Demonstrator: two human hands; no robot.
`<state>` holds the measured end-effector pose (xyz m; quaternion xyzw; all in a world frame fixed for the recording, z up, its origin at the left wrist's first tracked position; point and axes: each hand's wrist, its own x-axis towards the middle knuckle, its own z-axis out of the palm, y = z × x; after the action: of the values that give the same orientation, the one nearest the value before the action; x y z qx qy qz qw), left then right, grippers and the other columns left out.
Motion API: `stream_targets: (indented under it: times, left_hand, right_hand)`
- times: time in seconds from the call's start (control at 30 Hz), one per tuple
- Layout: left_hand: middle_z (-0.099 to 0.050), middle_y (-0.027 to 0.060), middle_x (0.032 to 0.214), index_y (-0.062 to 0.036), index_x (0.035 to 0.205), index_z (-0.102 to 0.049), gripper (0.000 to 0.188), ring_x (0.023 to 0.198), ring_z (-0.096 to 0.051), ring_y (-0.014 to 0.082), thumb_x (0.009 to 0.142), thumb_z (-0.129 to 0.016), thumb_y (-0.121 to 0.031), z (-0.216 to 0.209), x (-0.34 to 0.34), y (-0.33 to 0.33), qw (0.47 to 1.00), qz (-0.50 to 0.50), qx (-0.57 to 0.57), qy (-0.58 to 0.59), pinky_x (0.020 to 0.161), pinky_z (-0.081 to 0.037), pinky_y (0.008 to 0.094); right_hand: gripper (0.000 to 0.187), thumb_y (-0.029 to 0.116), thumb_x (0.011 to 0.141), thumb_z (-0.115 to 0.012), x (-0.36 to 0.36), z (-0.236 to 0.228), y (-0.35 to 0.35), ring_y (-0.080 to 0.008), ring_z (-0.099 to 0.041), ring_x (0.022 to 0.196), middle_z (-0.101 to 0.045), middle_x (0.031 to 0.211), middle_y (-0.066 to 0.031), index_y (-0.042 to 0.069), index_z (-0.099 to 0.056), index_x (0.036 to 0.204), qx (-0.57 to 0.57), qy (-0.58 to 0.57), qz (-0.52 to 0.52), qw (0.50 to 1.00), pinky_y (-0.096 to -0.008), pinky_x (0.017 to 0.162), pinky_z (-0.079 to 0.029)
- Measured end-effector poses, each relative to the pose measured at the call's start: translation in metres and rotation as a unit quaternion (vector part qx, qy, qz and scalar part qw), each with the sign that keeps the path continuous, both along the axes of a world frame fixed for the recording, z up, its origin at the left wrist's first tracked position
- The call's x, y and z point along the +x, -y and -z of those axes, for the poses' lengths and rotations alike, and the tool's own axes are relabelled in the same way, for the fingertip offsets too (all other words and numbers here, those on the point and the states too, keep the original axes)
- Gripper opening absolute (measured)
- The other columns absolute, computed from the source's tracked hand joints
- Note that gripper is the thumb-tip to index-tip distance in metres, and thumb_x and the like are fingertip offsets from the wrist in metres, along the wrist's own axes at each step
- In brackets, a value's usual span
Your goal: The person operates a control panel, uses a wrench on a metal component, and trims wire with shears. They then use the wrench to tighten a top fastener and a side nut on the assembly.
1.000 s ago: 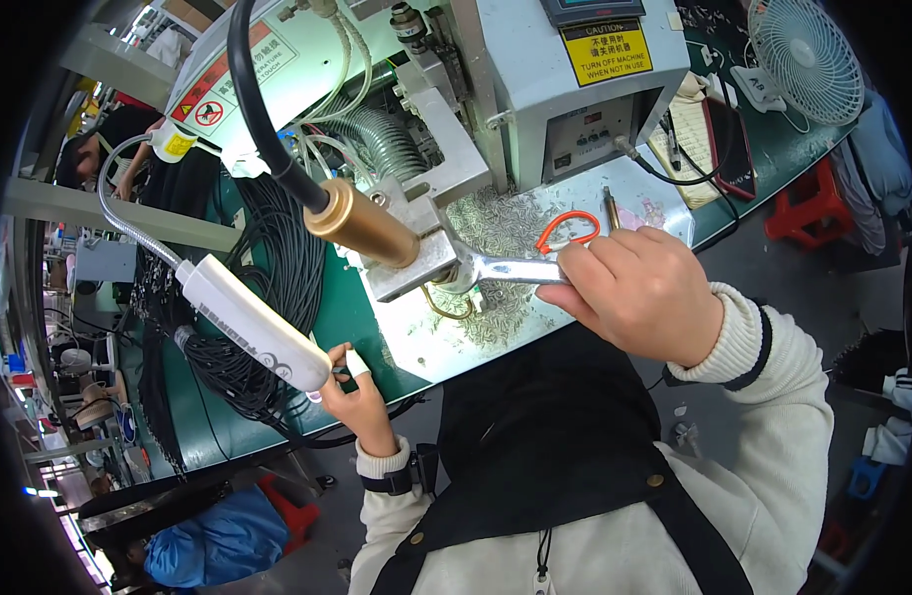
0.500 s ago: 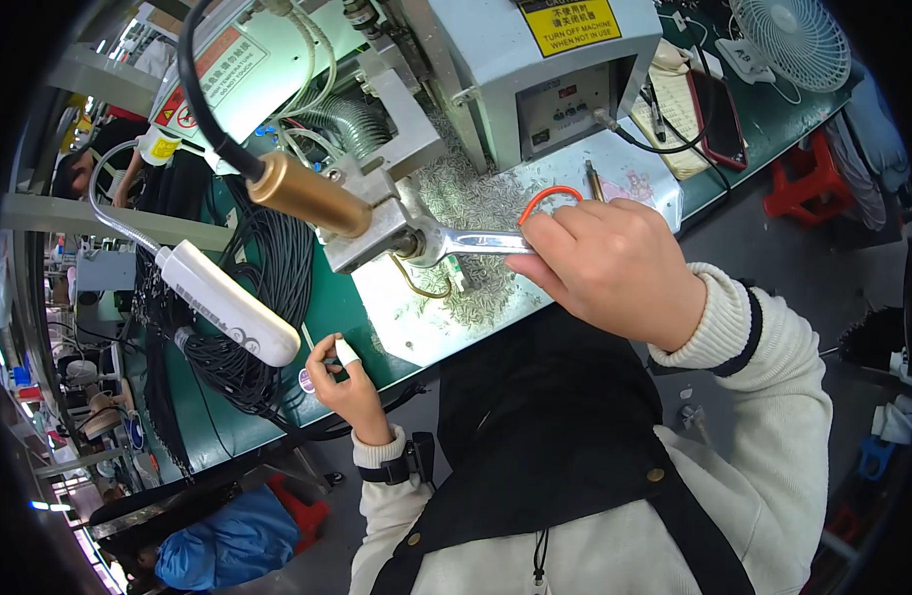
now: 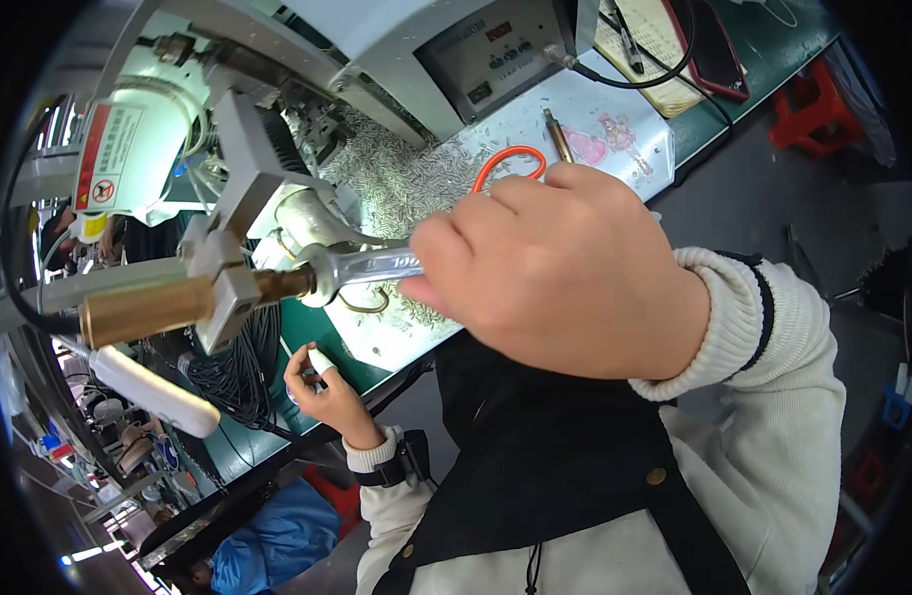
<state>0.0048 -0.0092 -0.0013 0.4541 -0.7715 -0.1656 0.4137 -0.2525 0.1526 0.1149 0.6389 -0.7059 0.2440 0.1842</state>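
My right hand (image 3: 565,273) is wrapped around a shiny silver wrench (image 3: 377,263). The wrench's ring-shaped end fits around the brownish metal tip of a brass-coloured cylinder (image 3: 149,310), which a grey metal clamp block (image 3: 226,297) grips. At the near edge of the green table, my left hand (image 3: 335,405) rests with its fingers loosely bent and apart, nothing visible between them. A white finger cover (image 3: 320,361) sits on one of its digits. Beyond my right hand, the orange-red handle loop of a tool (image 3: 504,154) shows; my hand hides the rest.
Small metal clippings (image 3: 377,164) litter the white plate (image 3: 644,129) under the machine (image 3: 397,35). Bundled black cables (image 3: 233,372) lie at left, beside a white lamp (image 3: 159,392). A notebook (image 3: 664,59) and a phone (image 3: 719,55) lie far right. A person in blue (image 3: 278,535) is at lower left.
The view has shifted closer to the machine. The brass cylinder, clamp block and wrench now appear further left and lower, with the cylinder lying nearer level. My left hand keeps about the same pose.
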Motion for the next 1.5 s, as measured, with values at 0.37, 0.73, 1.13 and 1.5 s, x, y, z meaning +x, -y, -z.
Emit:
stream_targets:
  times: [0.37,0.73,1.13,1.5]
  left_hand:
    - [-0.060,0.0043,0.091,-0.0009,0.096,-0.057,0.017,0.073,-0.050,0.0130,0.080,-0.053,0.002,0.003,0.001,0.002,0.999,-0.005,-0.014,0.043,0.063,-0.036,0.0242]
    - [-0.058,0.0054,0.089,-0.0001,0.096,-0.057,0.018,0.072,-0.049,0.0141,0.079,-0.053,0.002,0.000,0.001,-0.002,0.998,-0.016,-0.026,0.062,0.063,-0.038,0.0256]
    - [-0.060,0.0043,0.090,-0.0019,0.096,-0.058,0.017,0.074,-0.051,0.0128,0.079,-0.053,0.001,-0.005,-0.003,-0.004,0.997,-0.014,-0.036,0.060,0.061,-0.039,0.0243]
    - [-0.060,0.0037,0.088,-0.0015,0.096,-0.057,0.020,0.074,-0.050,0.0124,0.077,-0.053,0.002,-0.006,-0.002,-0.004,0.997,-0.012,-0.043,0.055,0.060,-0.038,0.0234]
  right_hand:
    - [0.021,0.021,0.070,-0.063,-0.003,0.004,0.002,-0.0106,-0.039,0.046,-0.036,0.053,0.0008,0.007,-0.052,0.060,-0.054,0.007,-0.031,0.998,-0.0234,0.040,-0.027]
    - [0.021,0.021,0.070,-0.064,-0.006,-0.002,0.000,-0.0104,-0.037,0.047,-0.033,0.053,0.0011,0.006,-0.053,0.060,-0.012,-0.008,-0.030,0.999,-0.0234,0.039,-0.027]
    - [0.029,0.030,0.074,-0.067,-0.007,-0.004,0.001,-0.0170,-0.049,0.047,-0.044,0.052,-0.0019,0.008,-0.049,0.068,0.005,0.056,-0.048,0.997,-0.0285,0.041,-0.038]
    - [0.028,0.029,0.077,-0.065,-0.021,-0.009,0.003,-0.0192,-0.051,0.044,-0.046,0.051,-0.0038,0.007,-0.049,0.068,0.016,0.043,-0.099,0.994,-0.0320,0.039,-0.039]
